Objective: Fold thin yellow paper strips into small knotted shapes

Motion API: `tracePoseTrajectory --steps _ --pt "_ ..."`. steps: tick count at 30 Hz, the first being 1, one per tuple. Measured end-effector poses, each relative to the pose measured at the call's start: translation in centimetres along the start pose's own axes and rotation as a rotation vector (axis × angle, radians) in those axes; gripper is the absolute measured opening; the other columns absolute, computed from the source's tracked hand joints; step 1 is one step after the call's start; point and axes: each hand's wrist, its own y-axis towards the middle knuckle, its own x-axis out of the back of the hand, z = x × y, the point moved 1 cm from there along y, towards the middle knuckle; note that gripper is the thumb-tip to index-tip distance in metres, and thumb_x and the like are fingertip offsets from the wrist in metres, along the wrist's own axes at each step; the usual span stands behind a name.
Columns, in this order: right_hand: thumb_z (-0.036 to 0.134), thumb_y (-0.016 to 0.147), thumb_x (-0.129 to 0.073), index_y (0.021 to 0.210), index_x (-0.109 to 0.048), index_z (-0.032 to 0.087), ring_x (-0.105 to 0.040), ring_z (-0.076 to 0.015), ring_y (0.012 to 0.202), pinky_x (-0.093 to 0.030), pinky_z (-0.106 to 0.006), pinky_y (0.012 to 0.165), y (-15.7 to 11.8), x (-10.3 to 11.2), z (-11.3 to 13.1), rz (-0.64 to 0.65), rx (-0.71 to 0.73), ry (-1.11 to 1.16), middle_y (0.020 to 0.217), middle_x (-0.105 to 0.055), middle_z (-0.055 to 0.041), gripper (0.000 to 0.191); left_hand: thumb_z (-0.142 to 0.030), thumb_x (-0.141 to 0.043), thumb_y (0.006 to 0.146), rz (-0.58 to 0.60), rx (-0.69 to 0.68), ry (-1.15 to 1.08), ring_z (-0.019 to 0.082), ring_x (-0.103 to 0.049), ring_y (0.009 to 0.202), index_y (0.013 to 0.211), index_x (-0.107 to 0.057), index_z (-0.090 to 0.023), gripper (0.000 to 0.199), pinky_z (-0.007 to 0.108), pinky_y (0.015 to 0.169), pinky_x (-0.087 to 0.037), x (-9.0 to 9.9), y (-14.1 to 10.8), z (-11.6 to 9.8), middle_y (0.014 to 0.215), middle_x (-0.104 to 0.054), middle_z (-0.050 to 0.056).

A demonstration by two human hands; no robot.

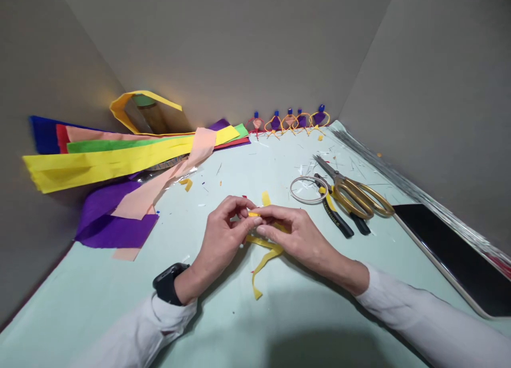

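Observation:
Fingertips of my left hand (223, 230) and my right hand (299, 232) meet over the middle of the table, both pinched on a small piece of yellow paper (253, 215). Under and in front of my fingers a narrow yellow paper strip (263, 259) trails on the table, its loose end toward me. Another bit of yellow paper (265, 199) shows just beyond my hands. Whether these yellow parts join is hidden by my fingers. A black watch (170, 283) is on my left wrist.
To the left lie coloured paper strips (112, 163) and a purple sheet (115, 214). Gold-handled scissors (355, 195), black-and-yellow pliers (333, 214), a wire coil (308, 190) and a phone (455, 256) are at right. Several small wire-and-paper figures (290, 120) line the back wall; wires (415, 182) run along the right.

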Motion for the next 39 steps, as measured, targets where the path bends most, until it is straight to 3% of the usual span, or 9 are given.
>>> tracePoseTrajectory --steps 4,7,14,22,29,35,39 --pt "0.027 0.077 -0.069 0.094 -0.073 0.016 -0.069 -0.0198 0.081 -0.052 -0.032 0.078 0.4 0.1 -0.7 0.078 -0.121 0.254 0.085 -0.075 -0.0046 0.021 -0.030 -0.074 0.076 0.182 0.149 -0.243 0.007 -0.046 0.051 0.091 -0.065 -0.018 0.022 0.019 0.044 -0.037 -0.1 0.3 0.5 0.073 -0.056 -0.002" --pt "0.023 0.073 -0.071 0.092 -0.073 0.016 -0.071 -0.0198 0.079 -0.053 -0.033 0.082 0.6 0.1 -1.0 0.133 -0.174 0.394 0.080 -0.075 -0.0032 0.020 -0.030 -0.078 0.073 0.239 0.219 -0.372 0.004 -0.042 0.048 0.090 -0.065 -0.017 0.025 0.017 0.044 -0.033 -0.1 0.5 0.7 0.070 -0.054 -0.003" --pt "0.025 0.072 -0.072 0.082 -0.078 0.017 -0.066 -0.0150 0.071 -0.051 -0.026 0.071 0.6 0.4 -0.6 0.073 -0.155 0.338 0.077 -0.074 -0.0014 0.014 -0.022 -0.084 0.063 0.304 0.303 -0.535 0.004 -0.040 0.050 0.087 -0.067 -0.018 0.029 0.015 0.042 -0.032 -0.2 0.6 0.3 0.067 -0.051 -0.004" --pt "0.022 0.082 -0.064 0.092 -0.079 0.019 -0.068 -0.0155 0.079 -0.051 -0.027 0.078 0.5 0.7 -0.7 0.127 -0.114 0.346 0.080 -0.076 -0.0018 0.018 -0.023 -0.082 0.069 0.321 0.255 -0.519 0.006 -0.046 0.057 0.089 -0.071 -0.020 0.023 0.016 0.047 -0.035 0.3 0.7 0.3 0.069 -0.053 -0.003" --pt "0.025 0.088 -0.059 0.100 -0.077 0.016 -0.067 -0.0188 0.083 -0.050 -0.033 0.085 0.7 1.0 -0.3 0.206 -0.114 0.340 0.082 -0.074 -0.0051 0.023 -0.027 -0.073 0.080 0.279 0.146 -0.302 0.008 -0.052 0.060 0.095 -0.075 -0.022 0.015 0.019 0.052 -0.041 0.8 0.9 0.7 0.081 -0.063 0.001" --pt "0.019 0.092 -0.058 0.100 -0.078 0.030 -0.060 -0.0180 0.099 -0.043 -0.034 0.094 0.6 1.3 -0.9 0.032 0.128 -0.013 0.097 -0.071 -0.0020 0.024 -0.028 -0.074 0.080 0.234 0.136 -0.267 0.007 -0.053 0.054 0.105 -0.071 -0.021 0.026 0.021 0.054 -0.044 0.4 0.7 0.8 0.079 -0.063 -0.001" --pt "0.014 0.092 -0.059 0.106 -0.075 0.034 -0.054 -0.0182 0.093 -0.046 -0.034 0.084 0.4 1.4 -1.0 -0.061 0.238 -0.248 0.092 -0.067 -0.0028 0.029 -0.027 -0.074 0.079 0.279 0.195 -0.360 0.010 -0.058 0.058 0.106 -0.068 -0.019 0.029 0.024 0.059 -0.047 0.3 0.6 0.7 0.077 -0.063 -0.001"
